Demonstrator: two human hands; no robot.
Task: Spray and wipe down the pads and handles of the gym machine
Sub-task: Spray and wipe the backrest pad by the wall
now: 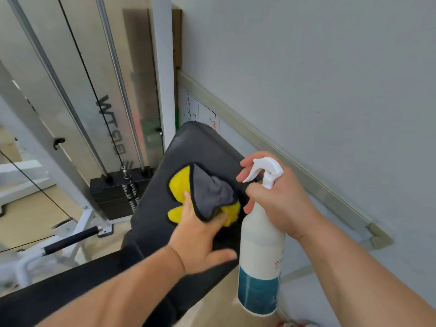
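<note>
Left hand [200, 232] presses the cloth [205, 194] flat on the pad [188, 147], mid-wipe; right hand [280, 199] grips the bottle [259, 267] beside the pad. Next, probably, the pad's unwiped far end.

Soft, even light fills the wide-angle view: the pale wall [306, 67] shows little shadow, rails [59, 86] bow near the edges, the left hand [200, 234] slightly blurred.

A grey wall [306, 67] filled the view from twelve to three o'clock. A pale rail [259, 138] ran down it toward four o'clock, with a scribbled whiteboard [198, 112] beneath. Tan floor [30, 215] lay at nine o'clock.
</note>
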